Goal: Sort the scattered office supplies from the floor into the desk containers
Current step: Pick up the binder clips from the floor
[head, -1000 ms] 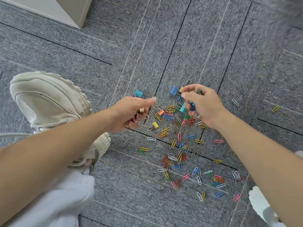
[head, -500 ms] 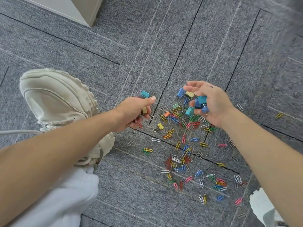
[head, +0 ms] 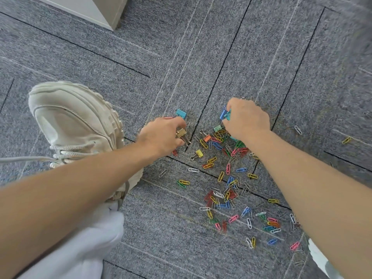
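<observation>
Coloured paper clips (head: 225, 190) and small binder clips lie scattered on grey carpet. My left hand (head: 161, 135) is curled round binder clips, a gold one (head: 181, 133) showing under its fingers. A teal binder clip (head: 180, 113) lies on the carpet just beyond its fingertips. My right hand (head: 246, 119) is turned palm down and grips blue and teal binder clips (head: 225, 114) at the far end of the pile. A yellow binder clip (head: 198, 154) and an orange one (head: 207, 137) lie between the hands.
A beige sneaker (head: 74, 125) stands at the left, with white trousers (head: 80, 248) below it. A second shoe (head: 320, 258) shows at the lower right edge. A pale cabinet corner (head: 100, 11) stands at the top left. Stray clips (head: 298, 129) lie to the right.
My right hand has turned from palm up to palm down and lowered onto the clips at the pile's far end. My left hand has stayed by the teal clip, still holding clips.
</observation>
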Tool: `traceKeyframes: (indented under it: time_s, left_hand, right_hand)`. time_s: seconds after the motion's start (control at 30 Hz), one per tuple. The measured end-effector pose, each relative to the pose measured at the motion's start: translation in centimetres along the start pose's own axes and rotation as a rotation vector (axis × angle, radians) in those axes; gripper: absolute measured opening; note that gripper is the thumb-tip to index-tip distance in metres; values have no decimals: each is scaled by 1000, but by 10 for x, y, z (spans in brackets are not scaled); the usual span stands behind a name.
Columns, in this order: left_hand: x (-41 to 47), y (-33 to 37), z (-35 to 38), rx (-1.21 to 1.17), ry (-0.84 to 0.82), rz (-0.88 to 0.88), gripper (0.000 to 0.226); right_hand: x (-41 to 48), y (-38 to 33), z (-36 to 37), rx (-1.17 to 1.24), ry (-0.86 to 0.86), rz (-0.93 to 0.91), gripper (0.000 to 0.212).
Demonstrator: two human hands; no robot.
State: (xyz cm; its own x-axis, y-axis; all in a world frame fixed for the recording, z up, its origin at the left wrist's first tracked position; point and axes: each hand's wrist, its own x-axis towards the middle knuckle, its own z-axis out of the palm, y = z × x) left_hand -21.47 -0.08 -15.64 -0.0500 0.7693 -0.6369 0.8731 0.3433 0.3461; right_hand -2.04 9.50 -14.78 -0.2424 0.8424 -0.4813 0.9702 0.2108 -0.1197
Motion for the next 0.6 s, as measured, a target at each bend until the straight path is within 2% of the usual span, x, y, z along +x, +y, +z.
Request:
traceKeyframes:
  time_s: [0.03, 0.1, 0.17, 0.23, 0.3, 0.47, 0.6]
  left_hand:
    - [1, 0, 1, -14, 8, 17, 40]
    - [3, 1, 3, -22, 28, 50, 27]
    - [4, 2, 1, -26, 37, 48, 18]
    - [4, 2, 1, 2, 29, 50, 19]
    - [2, 4, 0, -21, 23, 78, 12]
    - [-3, 13, -3, -503, -36, 66, 15]
    - [1, 19, -11, -857, -163, -77, 31]
  right_hand:
    - [0, 2, -3, 28, 3, -8, 25]
    - [-3, 8, -6, 232, -25, -29, 15]
    - [-10, 16, -8, 617, -145, 0, 14]
    - [-17, 25, -8, 1059, -247, 140, 22]
    - [-25, 35, -7, 1343, -293, 229, 27]
    - [-34, 53, -9, 1515, -364, 287, 32]
    - [-34, 58, -12, 1635, -387, 377, 28]
